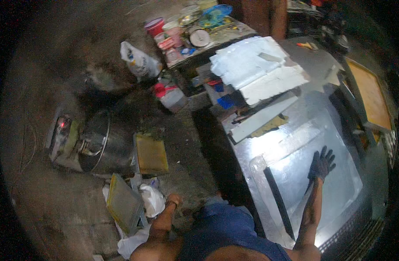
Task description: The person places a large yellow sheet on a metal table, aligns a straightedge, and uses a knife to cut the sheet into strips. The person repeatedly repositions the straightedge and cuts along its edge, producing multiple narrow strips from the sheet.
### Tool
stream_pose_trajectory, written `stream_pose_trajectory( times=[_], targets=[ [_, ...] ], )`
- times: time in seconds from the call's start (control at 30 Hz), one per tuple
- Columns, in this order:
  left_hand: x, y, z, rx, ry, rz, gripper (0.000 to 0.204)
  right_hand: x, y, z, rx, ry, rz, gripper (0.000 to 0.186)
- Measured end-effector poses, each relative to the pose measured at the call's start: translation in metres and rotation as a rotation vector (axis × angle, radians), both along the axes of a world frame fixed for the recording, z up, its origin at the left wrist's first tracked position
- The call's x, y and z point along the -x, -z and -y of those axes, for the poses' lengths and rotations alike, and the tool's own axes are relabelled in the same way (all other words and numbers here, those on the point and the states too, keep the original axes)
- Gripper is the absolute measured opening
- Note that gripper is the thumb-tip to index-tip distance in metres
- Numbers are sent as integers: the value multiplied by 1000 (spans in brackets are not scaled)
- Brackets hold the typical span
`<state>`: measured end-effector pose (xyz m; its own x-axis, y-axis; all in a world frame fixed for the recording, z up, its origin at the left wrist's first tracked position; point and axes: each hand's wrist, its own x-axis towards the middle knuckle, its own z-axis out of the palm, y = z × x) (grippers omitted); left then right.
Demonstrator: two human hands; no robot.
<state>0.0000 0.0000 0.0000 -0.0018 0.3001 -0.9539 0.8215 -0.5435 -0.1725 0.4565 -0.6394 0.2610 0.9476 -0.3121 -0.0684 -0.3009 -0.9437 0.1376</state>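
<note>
From my remote seat I have the right hand (322,166), in a dark glove, spread over the glossy pale panel (338,187); its grip is released, fingers fanned, and I cannot tell whether the palm presses on the surface or sits just above it; the panel lies flat on the near part of the metal bench (251,150), with a dark strip (279,202) along its left side; my left hand (174,200) hangs low, well apart from the bench, beside a white bag (152,200); its fingers look curled, but I cannot tell if that grip has anything in it.

As for progress, I judge the panel to be already in place and this to be partway through handling its surface; I see nothing lying loose under my right hand; the white sheets (247,61) sit piled at the far side, beyond a narrow pale board (264,119), and a wood-framed screen (369,93) leans at the right, all untouched by me; how many of these remain to be dealt with, I cannot tell.
</note>
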Motion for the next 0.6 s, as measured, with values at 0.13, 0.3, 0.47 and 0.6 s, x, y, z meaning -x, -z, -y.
stream_pose_trajectory(
  times=[0.13,0.3,0.47,0.6],
  targets=[
    [5,-18,27,-121,-46,557,65,29,-46,0,57,-65,223,65],
    [-47,-36,44,-135,107,763,55,76,-36,-26,-64,1,-34,64],
    [-139,-76,69,-25,67,1035,44,103,-57,25,-27,126,490,62],
    [-207,-126,118,-85,198,1134,37,138,-32,35,-158,198,-24,61]
  ],
)
